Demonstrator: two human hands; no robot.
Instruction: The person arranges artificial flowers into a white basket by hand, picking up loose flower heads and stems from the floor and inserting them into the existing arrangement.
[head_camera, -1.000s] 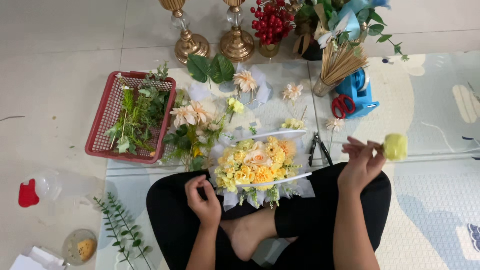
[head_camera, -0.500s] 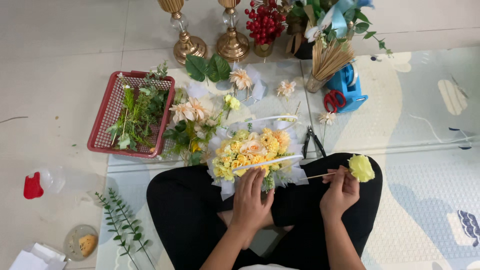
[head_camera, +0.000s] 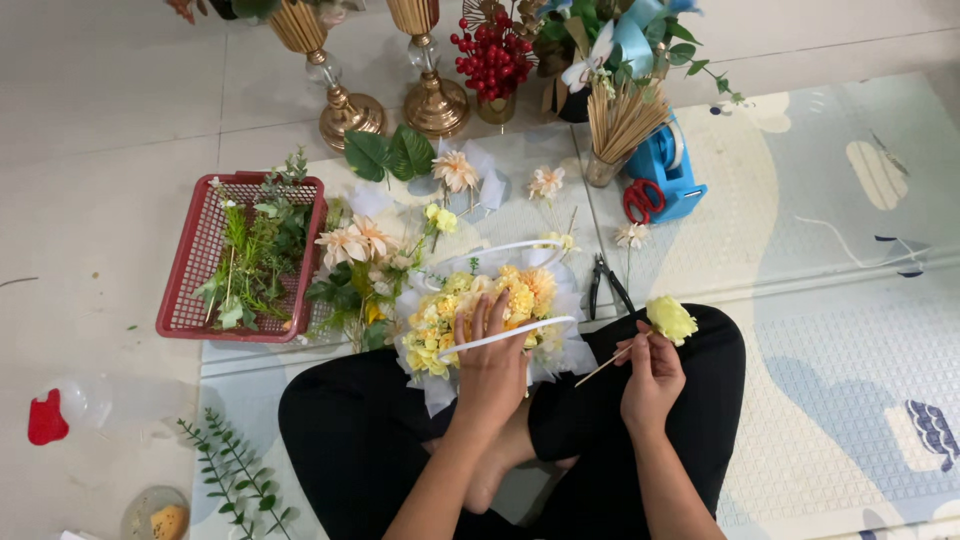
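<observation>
Left hand (head_camera: 490, 350) spread on the flower basket (head_camera: 500, 310) of yellow blooms; beside it, right hand (head_camera: 650, 375) pinches a yellow flower stick (head_camera: 668, 320).

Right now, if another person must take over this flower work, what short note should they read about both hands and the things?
Left hand: palm down on the yellow flower basket, fingers spread on the blooms under its white handle.
Right hand: holds a yellow flower on a thin wooden stick, beside the basket, not touching it.
Things: basket in the lap; pliers on the mat just behind it; loose peach flowers and red tray of greenery on the left side; red scissors by the cup of sticks.
Done: basket already thickly filled.
Left: the held flower is not yet in the basket.
</observation>
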